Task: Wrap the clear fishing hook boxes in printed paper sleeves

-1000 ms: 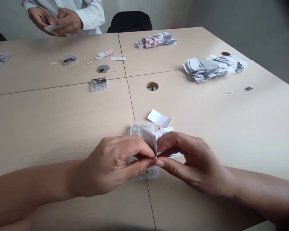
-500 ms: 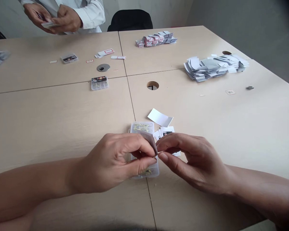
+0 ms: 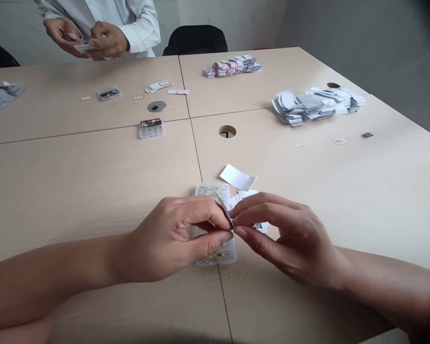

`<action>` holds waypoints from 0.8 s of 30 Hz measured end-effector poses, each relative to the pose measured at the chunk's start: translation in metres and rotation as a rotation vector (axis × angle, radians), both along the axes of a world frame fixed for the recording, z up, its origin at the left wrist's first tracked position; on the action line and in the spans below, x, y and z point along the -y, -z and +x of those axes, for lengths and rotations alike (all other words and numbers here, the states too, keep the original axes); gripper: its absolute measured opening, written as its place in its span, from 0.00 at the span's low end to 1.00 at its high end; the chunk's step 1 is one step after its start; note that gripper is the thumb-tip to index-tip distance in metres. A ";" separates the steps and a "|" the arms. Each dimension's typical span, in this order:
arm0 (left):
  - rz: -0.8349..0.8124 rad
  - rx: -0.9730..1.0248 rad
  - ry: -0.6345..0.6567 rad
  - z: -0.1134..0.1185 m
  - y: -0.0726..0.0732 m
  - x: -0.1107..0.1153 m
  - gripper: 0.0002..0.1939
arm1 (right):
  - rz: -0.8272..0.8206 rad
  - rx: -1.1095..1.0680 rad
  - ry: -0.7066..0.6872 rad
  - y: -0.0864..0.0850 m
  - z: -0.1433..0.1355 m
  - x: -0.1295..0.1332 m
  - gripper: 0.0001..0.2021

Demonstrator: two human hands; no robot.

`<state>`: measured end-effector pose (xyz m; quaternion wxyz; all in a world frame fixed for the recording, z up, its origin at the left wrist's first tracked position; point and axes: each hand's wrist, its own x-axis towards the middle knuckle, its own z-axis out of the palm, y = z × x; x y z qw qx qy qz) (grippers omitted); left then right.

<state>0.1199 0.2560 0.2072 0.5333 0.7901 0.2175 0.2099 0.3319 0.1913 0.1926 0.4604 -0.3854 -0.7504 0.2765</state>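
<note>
My left hand pinches a small card between thumb and fingers, its edge turned toward me. From the other side, my right hand closes thumb and fingertips at the card's lower corner. Both hands hover over a clear plastic box of fish hooks, partly covered by my left hand. Several printed cards lie beside the box, half hidden by my right hand. Just beyond them rests a blank white card.
A closed hook box stands farther left, another behind it. Stacked white cards lie at right, red-edged labels at the back. The table has a cable hole. A co-worker's hands handle something flat across the table.
The card in my left hand has turned more edge-on. My right fingers have shifted slightly at its corner. The view has tilted up a little.
</note>
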 end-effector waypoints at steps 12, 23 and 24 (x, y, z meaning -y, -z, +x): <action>-0.491 0.111 -0.002 0.002 0.004 -0.002 0.06 | 0.078 -0.086 0.052 0.000 -0.001 0.003 0.05; -0.669 -0.001 0.069 0.002 0.004 -0.006 0.12 | 0.157 0.058 0.021 0.001 -0.001 0.001 0.06; -0.645 -0.006 0.050 0.003 0.004 -0.006 0.12 | 0.156 0.062 0.021 0.002 -0.001 0.001 0.05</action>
